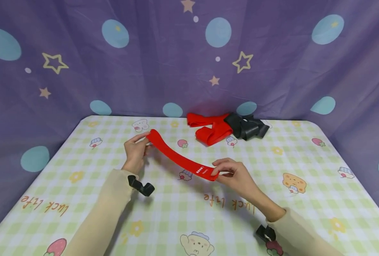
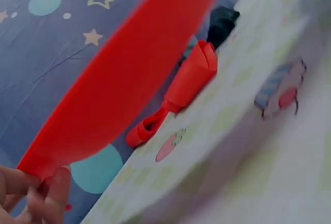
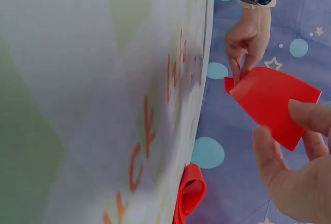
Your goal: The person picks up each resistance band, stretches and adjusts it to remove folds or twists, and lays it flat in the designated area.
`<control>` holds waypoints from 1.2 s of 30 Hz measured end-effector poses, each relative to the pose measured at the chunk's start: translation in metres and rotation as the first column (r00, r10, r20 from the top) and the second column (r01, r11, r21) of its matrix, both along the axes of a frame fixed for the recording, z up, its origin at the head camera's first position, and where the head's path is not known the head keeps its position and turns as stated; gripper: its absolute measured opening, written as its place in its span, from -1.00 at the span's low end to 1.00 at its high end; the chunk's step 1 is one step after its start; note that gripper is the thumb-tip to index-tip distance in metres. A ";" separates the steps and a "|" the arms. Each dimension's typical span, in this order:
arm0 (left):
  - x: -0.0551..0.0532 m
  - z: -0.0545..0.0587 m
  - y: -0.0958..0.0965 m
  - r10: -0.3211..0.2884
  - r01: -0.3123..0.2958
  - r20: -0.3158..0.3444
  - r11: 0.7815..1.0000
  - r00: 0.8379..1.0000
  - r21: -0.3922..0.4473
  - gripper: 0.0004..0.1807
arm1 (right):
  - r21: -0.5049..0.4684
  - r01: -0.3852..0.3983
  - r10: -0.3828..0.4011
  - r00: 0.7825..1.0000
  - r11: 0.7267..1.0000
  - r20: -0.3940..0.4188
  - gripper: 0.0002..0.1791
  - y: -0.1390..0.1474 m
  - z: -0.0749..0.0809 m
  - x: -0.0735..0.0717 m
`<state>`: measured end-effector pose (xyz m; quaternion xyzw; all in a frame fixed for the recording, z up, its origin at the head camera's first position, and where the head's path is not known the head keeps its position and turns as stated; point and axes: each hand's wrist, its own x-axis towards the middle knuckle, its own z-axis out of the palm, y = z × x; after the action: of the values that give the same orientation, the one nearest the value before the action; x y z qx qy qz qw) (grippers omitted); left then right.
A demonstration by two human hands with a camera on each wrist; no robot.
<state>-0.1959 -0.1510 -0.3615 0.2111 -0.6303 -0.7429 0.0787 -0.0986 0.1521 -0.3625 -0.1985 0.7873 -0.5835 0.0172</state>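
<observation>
A red elastic resistance band (image 1: 180, 159) with small white print near its right end hangs between my two hands above the table, sagging a little in the middle. My left hand (image 1: 135, 151) pinches its far left end between thumb and fingers. At the lower right end, my right hand (image 1: 235, 176) grips the printed part with thumb and fingertips. In the left wrist view the band (image 2: 124, 74) rises from the pinching fingers (image 2: 51, 195). The right wrist view shows the flat band (image 3: 274, 105) with right fingertips (image 3: 305, 115) on its near end.
Another red band (image 1: 213, 131) lies loosely looped at the table's back edge, beside a crumpled black band (image 1: 247, 127). A checked, cartoon-printed cloth (image 1: 164, 217) covers the table. Behind it hangs a purple curtain (image 1: 164, 60). Black wrist cameras (image 1: 141, 185) sit on both wrists.
</observation>
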 end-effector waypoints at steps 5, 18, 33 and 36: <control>-0.004 0.000 0.002 0.038 -0.025 -0.053 0.973 0.998 0.231 -0.56 | 0.003 0.033 -0.033 0.994 0.999 0.100 -0.90 -0.004 -0.002 0.002; -0.008 -0.002 0.002 0.048 -0.020 -0.097 0.961 0.994 0.277 -0.71 | 0.005 0.003 -0.004 0.981 1.000 0.195 -0.84 -0.008 -0.009 0.015; -0.017 0.005 0.004 0.029 -0.010 -0.116 0.987 0.993 0.161 -0.58 | -0.056 0.099 -0.067 0.905 0.994 0.421 -0.46 -0.018 -0.005 0.016; -0.020 0.006 0.005 0.031 -0.009 -0.156 0.990 0.987 0.138 -0.63 | -0.077 0.067 -0.021 0.874 0.995 0.486 -0.41 -0.021 -0.005 0.015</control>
<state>-0.2162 -0.1457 -0.3559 0.1627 -0.5674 -0.7981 0.1211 -0.0839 0.1315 -0.3671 -0.0289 0.7348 -0.6502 0.1911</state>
